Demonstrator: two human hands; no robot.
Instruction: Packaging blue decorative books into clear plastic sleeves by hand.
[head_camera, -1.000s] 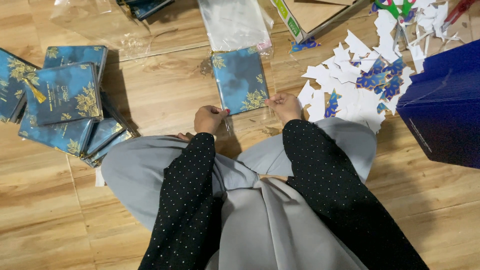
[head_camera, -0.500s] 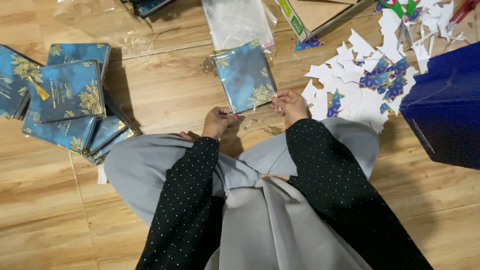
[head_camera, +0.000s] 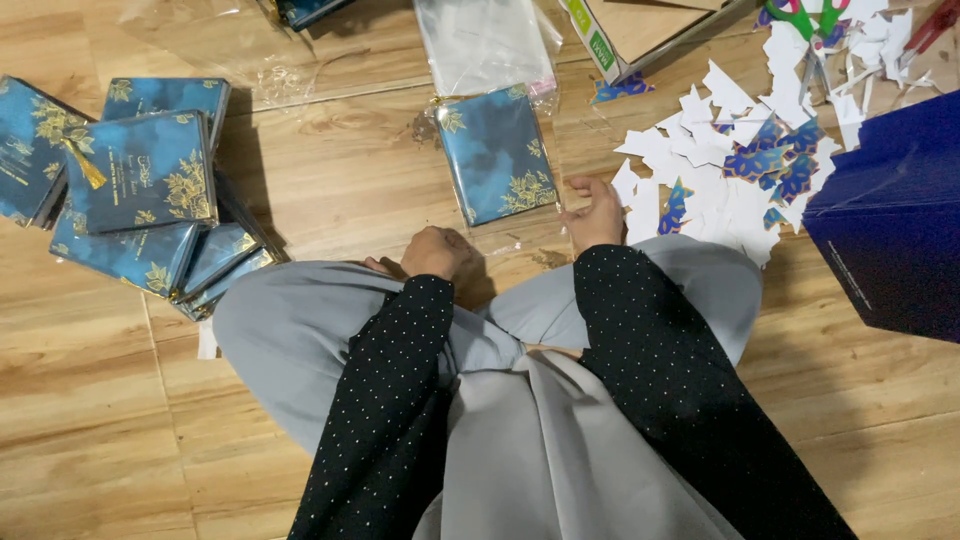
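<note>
Card stack (head_camera: 130, 190): lay far left on the wooden floor (head_camera: 100, 430), blue covers with gold leaf print, overlapped and fanned, one with a gold tassel.
Left hand (head_camera: 435, 252): rested just below the sleeved card's near left corner, curled into a loose fist, knuckles up; whether anything was pinched inside cannot be told.
Sleeved card (head_camera: 497, 152): lay flat on the floor straight ahead of the knees, between the two hands and a little beyond them; blue with gold leaves, inside a clear wrapper; long axis ran away from the body, far end tipped slightly leftward, loose wrapper edge trailing at the near end.
Clear bags (head_camera: 487, 42): lay flat just beyond the card's far edge.
Right hand (head_camera: 597, 212): sat beside the card's near right corner, fingers half open and spread, fingertips at the wrapper edge, gripping nothing visible.
Paper scraps (head_camera: 735, 160): scattered white and blue cut-offs right of that hand.
Dark blue box (head_camera: 890, 230): stood far right, near the scraps.
</note>
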